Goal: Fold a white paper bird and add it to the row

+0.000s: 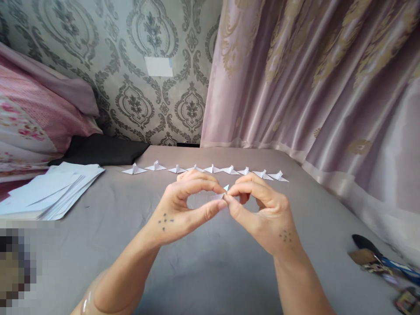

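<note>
Between my two hands, above the grey sheet, is a small folded white paper piece point(226, 188), mostly covered by the fingers. My left hand point(188, 203) pinches its left side between thumb and forefinger. From the other side, the thumb and fingertips of my right hand point(260, 205) close on the same paper, almost touching the left fingertips. Behind the hands runs a row of several small folded white paper figures point(177, 169), each with flat pointed sides and a raised middle. The lower edges of some are hidden by my hands.
A stack of white paper sheets point(49, 190) lies at the left, near a folded black cloth point(103, 149). Several small items, including a brown brush-like thing point(362, 257), lie at the right edge. A pink curtain point(278, 87) hangs along the right side.
</note>
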### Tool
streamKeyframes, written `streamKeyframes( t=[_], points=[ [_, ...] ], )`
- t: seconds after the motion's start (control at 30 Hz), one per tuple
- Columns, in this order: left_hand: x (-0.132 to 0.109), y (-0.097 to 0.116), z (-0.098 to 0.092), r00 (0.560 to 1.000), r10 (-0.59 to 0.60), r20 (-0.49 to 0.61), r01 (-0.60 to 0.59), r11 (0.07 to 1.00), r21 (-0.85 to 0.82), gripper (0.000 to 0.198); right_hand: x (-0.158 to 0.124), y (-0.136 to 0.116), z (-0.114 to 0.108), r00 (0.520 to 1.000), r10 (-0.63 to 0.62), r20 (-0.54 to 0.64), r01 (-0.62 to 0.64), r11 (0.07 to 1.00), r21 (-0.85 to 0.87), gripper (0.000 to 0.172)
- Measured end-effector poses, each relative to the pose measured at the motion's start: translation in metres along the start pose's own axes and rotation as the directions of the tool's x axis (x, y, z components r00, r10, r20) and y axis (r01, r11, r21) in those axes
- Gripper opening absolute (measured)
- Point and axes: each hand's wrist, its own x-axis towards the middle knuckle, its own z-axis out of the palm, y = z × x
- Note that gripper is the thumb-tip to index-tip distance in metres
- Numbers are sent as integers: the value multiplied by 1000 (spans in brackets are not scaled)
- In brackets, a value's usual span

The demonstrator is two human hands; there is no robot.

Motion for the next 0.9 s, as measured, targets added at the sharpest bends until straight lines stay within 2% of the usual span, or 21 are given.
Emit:
streamKeyframes(
  t=[0.07,0.33,0.53,0.77,0.9],
  points=[
    [0,-1,-1,1000,-1,-9,1,1000,15,14,0,0,1,1000,-11,-10,10,1000,-12,12],
    [0,-6,-2,999,29,-29,-28,999,37,8,1,0,2,989,-129,66,131,991,-37,12],
    [1,-1,0,980,90,-178,-92,996,-7,15,-2,-3,2,978,-210,6,210,970,-120,18],
    [2,6,4,982,-58,-177,28,985,-168,11,-4,-3,2,964,-246,-103,224,956,-192,13],
    [2,4,5,973,-197,-121,152,939,-309,7,-3,-3,1,976,-208,-61,199,971,-134,11]
  ],
)
